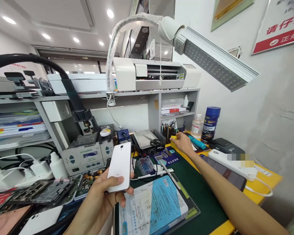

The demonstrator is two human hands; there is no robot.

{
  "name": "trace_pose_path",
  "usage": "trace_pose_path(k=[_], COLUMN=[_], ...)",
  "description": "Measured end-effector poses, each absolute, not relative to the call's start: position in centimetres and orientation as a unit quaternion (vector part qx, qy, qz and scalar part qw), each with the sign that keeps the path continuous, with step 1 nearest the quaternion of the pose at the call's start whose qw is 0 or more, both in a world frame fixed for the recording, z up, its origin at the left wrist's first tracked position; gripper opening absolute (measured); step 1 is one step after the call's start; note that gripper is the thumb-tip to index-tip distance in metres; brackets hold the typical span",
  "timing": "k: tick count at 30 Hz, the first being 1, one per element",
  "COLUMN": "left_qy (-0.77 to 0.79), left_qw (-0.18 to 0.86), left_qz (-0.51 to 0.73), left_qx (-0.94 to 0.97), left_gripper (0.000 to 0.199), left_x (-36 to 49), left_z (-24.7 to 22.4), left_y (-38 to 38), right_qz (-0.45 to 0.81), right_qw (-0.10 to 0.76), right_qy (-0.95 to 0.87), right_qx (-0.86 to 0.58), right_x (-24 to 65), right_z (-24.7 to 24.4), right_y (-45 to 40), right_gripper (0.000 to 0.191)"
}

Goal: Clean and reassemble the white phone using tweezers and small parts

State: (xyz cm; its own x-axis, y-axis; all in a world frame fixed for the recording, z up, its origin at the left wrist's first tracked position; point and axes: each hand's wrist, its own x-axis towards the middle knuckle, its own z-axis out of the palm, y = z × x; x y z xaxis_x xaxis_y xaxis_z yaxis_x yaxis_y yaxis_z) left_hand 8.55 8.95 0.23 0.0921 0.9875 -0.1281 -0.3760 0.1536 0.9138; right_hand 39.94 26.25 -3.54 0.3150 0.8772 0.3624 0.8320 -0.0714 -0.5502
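My left hand [110, 192] is closed around a white smartphone [120, 164], its back with the camera turned toward me. The thumb lies across the lower part of the phone and the fingers wrap beneath it. At the far side of the bench my right hand [183, 143] reaches out, its fingers pinched on a small yellow object [173, 138] whose kind I cannot make out. That spot is right beside the black pen holder [168, 132] full of tools. A teal cylindrical tool [197, 142] lies just right of the right hand.
A blue and white box [154, 205] lies on the green mat [198, 192], with tweezers [170, 174] behind it. Scissors [153, 141] rest on a flat device. A dark phone [222, 173] and white power strip [232, 164] are at right. A lamp [218, 58] hangs overhead.
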Motion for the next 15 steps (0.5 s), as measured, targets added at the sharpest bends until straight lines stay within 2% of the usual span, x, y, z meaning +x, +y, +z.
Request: trace_pose_path(k=[7,15], left_qy=[0.41,0.414], left_qw=[0.638,0.625], left_qz=[0.53,0.54], left_qx=[0.378,0.383], left_gripper=[0.035,0.044], left_x=[8.5,8.8], left_z=[0.0,0.3], left_y=[9.0,9.0], right_qz=[0.022,0.022], right_qw=[0.291,0.244], right_qy=[-0.594,-0.62], right_qx=[-0.75,-0.745], right_x=[39.9,40.3], right_z=[-4.4,-3.2], right_y=[27.0,25.0], right_gripper=[0.033,0.033])
